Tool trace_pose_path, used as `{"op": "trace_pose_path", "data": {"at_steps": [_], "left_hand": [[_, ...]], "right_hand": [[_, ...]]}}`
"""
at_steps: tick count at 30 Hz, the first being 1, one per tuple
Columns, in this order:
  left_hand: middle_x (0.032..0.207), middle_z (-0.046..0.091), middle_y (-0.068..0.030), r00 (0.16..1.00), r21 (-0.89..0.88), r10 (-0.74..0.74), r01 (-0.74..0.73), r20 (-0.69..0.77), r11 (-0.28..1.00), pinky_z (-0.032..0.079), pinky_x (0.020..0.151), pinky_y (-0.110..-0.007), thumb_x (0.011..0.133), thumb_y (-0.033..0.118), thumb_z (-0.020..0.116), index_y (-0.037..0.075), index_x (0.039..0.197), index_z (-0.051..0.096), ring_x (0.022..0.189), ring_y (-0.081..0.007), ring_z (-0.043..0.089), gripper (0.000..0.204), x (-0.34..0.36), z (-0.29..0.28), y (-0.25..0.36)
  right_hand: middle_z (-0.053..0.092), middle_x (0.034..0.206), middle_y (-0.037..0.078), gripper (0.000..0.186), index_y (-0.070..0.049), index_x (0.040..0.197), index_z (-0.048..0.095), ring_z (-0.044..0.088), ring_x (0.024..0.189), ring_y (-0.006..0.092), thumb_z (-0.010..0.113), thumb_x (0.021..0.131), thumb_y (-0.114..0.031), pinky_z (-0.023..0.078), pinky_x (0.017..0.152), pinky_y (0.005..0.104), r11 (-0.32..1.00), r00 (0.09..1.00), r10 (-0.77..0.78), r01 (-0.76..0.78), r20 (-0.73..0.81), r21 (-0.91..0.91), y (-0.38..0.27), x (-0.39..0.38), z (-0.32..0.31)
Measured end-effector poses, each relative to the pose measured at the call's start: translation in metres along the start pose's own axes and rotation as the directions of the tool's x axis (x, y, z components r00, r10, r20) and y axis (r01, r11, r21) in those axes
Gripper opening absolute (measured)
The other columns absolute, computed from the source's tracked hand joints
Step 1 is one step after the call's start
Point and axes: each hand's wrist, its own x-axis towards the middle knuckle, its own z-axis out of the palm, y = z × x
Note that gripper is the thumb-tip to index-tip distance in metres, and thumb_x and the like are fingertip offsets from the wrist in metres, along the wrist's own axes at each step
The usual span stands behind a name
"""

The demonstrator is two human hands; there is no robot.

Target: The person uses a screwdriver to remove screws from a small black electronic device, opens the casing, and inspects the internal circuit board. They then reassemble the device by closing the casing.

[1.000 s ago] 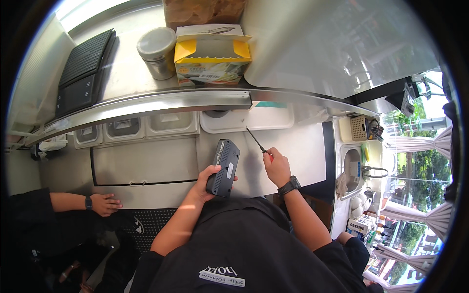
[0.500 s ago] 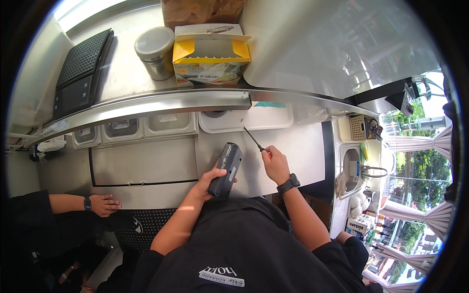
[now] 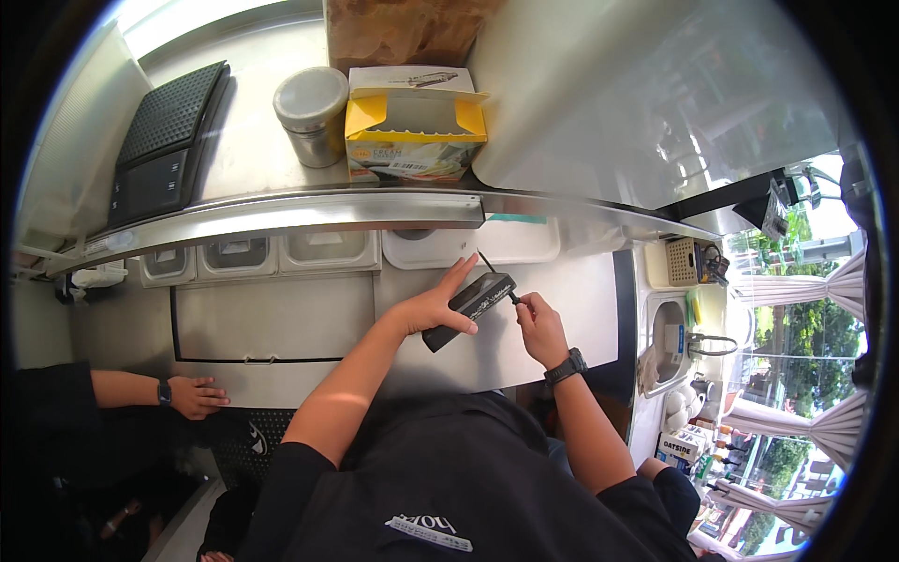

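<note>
My left hand [image 3: 433, 311] grips a black, oblong device [image 3: 484, 298] with a ribbed, pale-marked side; its exact kind I cannot make out. The thumb lies along the near side, while the fingers stretch over the far side. In my right hand [image 3: 541, 330], closed at the device's right end, is a slim screwdriver [image 3: 486, 261] with a dark shaft. The device covers part of that shaft, and its tip shows beyond the far edge, so contact between them cannot be told. Both hands are above the steel counter [image 3: 412, 365].
Behind the hands lies a white tray [image 3: 409, 251], partly under a steel shelf edge [image 3: 309, 208]. The shelf holds a black scale [image 3: 169, 131], a metal canister [image 3: 314, 117] and an open yellow box [image 3: 417, 150]. At left, another person's hand [image 3: 198, 398] rests by the counter. A sink [image 3: 667, 323] stands right.
The device has swung from near upright to slanting, and moved away from my body to the right. My left hand now reaches over it. The screwdriver has come up against or behind it.
</note>
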Motion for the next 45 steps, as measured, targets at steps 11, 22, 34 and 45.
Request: {"op": "trace_pose_path", "data": {"at_steps": [11, 22, 34, 45], "left_hand": [[0.181, -0.001, -0.0191, 0.982, -0.090, -0.083, 0.100, 0.172, 0.991, 0.012, 0.133, -0.040, 0.064, 0.040, 0.091, 0.015, 0.175, 0.006, 0.168, -0.0299, 0.000, 0.142, 0.015, -0.021, 0.003], [0.181, 0.005, -0.0190, 0.982, -0.269, -0.046, 0.095, 0.181, 0.958, 0.022, 0.130, -0.038, 0.066, 0.028, 0.090, 0.015, 0.176, 0.007, 0.166, -0.0304, 0.014, 0.138, 0.022, -0.027, 0.007], [0.181, 0.005, -0.0193, 0.988, -0.208, 0.005, 0.028, 0.153, 0.978, 0.015, 0.132, -0.037, 0.067, 0.034, 0.091, 0.008, 0.174, 0.003, 0.167, -0.0304, 0.010, 0.141, 0.017, -0.020, 0.004], [0.172, 0.028, -0.0196, 0.991, -0.318, -0.136, 0.134, 0.016, 0.939, 0.033, 0.123, -0.036, 0.077, 0.031, 0.084, 0.003, 0.174, 0.002, 0.149, -0.0282, 0.042, 0.129, 0.027, -0.020, 0.001]], "right_hand": [[0.074, 0.088, 0.019, 0.018, -0.003, 0.113, 0.067, 0.072, 0.084, 0.0396, 0.065, 0.103, -0.018, 0.056, 0.076, 0.0468, 0.981, 0.986, -0.108, 0.126, 0.125, -0.146, -0.002, 0.023, -0.036], [0.073, 0.088, 0.019, 0.019, -0.002, 0.114, 0.066, 0.071, 0.081, 0.0372, 0.065, 0.104, -0.017, 0.055, 0.076, 0.0440, 0.974, 0.966, -0.158, 0.186, 0.203, -0.129, 0.003, 0.051, -0.054], [0.074, 0.092, 0.014, 0.022, -0.002, 0.119, 0.066, 0.071, 0.086, 0.0253, 0.064, 0.106, -0.020, 0.056, 0.083, 0.0378, 0.995, 0.932, -0.053, 0.077, 0.357, -0.055, 0.016, 0.072, -0.069], [0.075, 0.093, 0.016, 0.023, -0.001, 0.117, 0.067, 0.071, 0.084, 0.0280, 0.064, 0.106, -0.020, 0.056, 0.081, 0.0388, 0.990, 0.951, -0.042, 0.081, 0.307, -0.115, 0.024, 0.081, -0.068]]}}
